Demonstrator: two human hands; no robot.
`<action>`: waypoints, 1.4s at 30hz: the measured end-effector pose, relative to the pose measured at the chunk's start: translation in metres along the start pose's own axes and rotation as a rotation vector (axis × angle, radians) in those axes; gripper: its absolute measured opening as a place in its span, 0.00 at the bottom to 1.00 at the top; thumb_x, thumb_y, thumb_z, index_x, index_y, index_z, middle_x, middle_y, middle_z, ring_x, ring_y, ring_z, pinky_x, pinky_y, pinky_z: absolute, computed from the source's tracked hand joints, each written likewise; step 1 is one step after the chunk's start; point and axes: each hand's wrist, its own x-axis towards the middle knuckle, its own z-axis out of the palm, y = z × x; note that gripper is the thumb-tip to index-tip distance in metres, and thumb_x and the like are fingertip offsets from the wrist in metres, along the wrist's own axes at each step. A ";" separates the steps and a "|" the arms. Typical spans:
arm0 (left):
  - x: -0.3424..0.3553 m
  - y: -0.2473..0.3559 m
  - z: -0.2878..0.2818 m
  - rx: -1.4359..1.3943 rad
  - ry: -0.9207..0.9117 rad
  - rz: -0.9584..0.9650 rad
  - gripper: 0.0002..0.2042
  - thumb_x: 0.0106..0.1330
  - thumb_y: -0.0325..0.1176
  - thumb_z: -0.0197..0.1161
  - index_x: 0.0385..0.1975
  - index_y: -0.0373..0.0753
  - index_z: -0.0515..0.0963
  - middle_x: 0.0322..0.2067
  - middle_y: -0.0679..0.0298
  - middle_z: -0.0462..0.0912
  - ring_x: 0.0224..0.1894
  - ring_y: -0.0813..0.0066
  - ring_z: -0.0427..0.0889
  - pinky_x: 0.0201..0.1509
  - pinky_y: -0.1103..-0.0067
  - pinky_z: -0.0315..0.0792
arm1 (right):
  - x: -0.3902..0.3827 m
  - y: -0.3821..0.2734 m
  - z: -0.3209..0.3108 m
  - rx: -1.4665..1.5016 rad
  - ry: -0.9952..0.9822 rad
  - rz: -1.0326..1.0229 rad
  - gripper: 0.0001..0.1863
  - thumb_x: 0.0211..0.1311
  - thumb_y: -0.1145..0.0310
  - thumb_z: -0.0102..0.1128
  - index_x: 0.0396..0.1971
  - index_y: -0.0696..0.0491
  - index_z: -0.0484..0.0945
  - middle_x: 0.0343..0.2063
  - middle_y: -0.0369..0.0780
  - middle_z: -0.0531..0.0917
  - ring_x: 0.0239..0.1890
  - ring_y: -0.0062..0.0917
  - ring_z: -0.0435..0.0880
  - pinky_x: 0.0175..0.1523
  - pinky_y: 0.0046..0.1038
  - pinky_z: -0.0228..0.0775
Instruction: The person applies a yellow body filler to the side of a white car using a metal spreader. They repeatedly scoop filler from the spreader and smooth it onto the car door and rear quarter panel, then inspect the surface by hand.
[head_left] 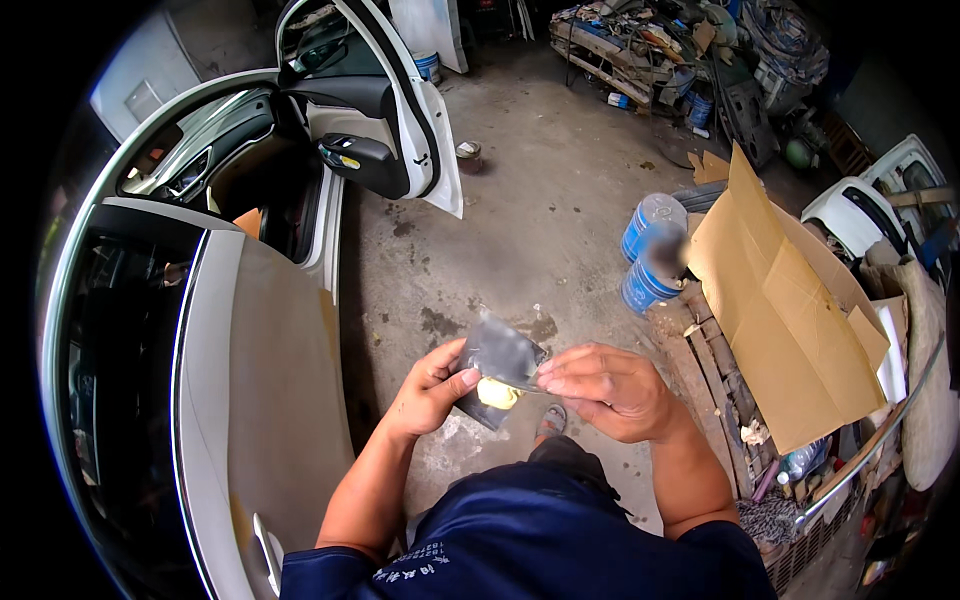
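Observation:
In front of my body my left hand is closed on the left side of a dark flat mixing board, its thumb lying on the near face. A lump of pale yellow putty sits on the board's lower part. Pinched in the fingers of my right hand is a thin flat scraper, seen nearly edge-on across the board just above the putty. My right fingers hide much of the scraper's grip end.
To my left stands a white car with its front door swung open. Blue buckets and a large cardboard sheet are on my right. Behind them lies piled scrap. A small can stands on the concrete floor.

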 end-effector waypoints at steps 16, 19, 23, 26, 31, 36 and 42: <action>0.175 0.020 -0.060 -0.174 -0.043 0.006 0.20 0.66 0.25 0.57 0.58 0.31 0.68 0.49 0.61 0.79 0.49 0.77 0.76 0.55 0.79 0.68 | 0.101 0.134 -0.087 -0.161 0.039 -0.139 0.19 0.44 0.89 0.61 0.39 0.58 0.77 0.40 0.43 0.81 0.44 0.41 0.83 0.46 0.36 0.78; 0.200 0.026 -0.100 -0.076 -0.047 -0.004 0.20 0.66 0.24 0.57 0.58 0.31 0.68 0.49 0.61 0.78 0.49 0.76 0.76 0.55 0.79 0.69 | 0.121 0.165 -0.075 -0.242 0.004 -0.102 0.20 0.42 0.91 0.60 0.39 0.59 0.78 0.40 0.43 0.81 0.45 0.40 0.82 0.48 0.35 0.77; 0.231 0.046 -0.143 0.037 -0.049 -0.012 0.19 0.66 0.23 0.56 0.58 0.31 0.68 0.50 0.62 0.78 0.49 0.78 0.75 0.55 0.80 0.69 | 0.152 0.206 -0.065 -0.344 -0.038 -0.036 0.20 0.42 0.89 0.59 0.39 0.59 0.79 0.40 0.43 0.81 0.46 0.39 0.81 0.49 0.35 0.76; 0.252 0.050 -0.175 0.043 -0.066 -0.050 0.19 0.67 0.23 0.55 0.58 0.30 0.68 0.49 0.63 0.78 0.48 0.79 0.75 0.55 0.80 0.69 | 0.176 0.228 -0.060 -0.427 -0.071 0.012 0.19 0.42 0.88 0.58 0.39 0.59 0.80 0.40 0.43 0.81 0.46 0.40 0.80 0.50 0.34 0.75; 0.281 0.057 -0.212 0.081 -0.090 -0.100 0.19 0.67 0.24 0.55 0.58 0.31 0.68 0.47 0.64 0.78 0.48 0.79 0.75 0.54 0.80 0.69 | 0.196 0.269 -0.053 -0.519 -0.093 0.085 0.18 0.43 0.87 0.57 0.38 0.59 0.80 0.40 0.43 0.81 0.46 0.39 0.80 0.50 0.33 0.74; 0.315 0.058 -0.230 -0.037 -0.090 -0.078 0.19 0.68 0.26 0.56 0.57 0.32 0.69 0.48 0.63 0.79 0.49 0.79 0.76 0.55 0.79 0.70 | 0.199 0.317 -0.065 -0.694 -0.316 0.157 0.18 0.45 0.86 0.57 0.40 0.58 0.80 0.41 0.44 0.81 0.47 0.38 0.79 0.51 0.32 0.74; 0.390 0.073 -0.216 -0.207 0.179 0.117 0.18 0.69 0.27 0.55 0.58 0.33 0.66 0.46 0.61 0.80 0.48 0.79 0.77 0.53 0.79 0.71 | 0.175 0.392 -0.080 -0.448 0.267 0.711 0.21 0.59 0.79 0.52 0.54 0.58 0.71 0.47 0.50 0.80 0.50 0.41 0.79 0.53 0.34 0.70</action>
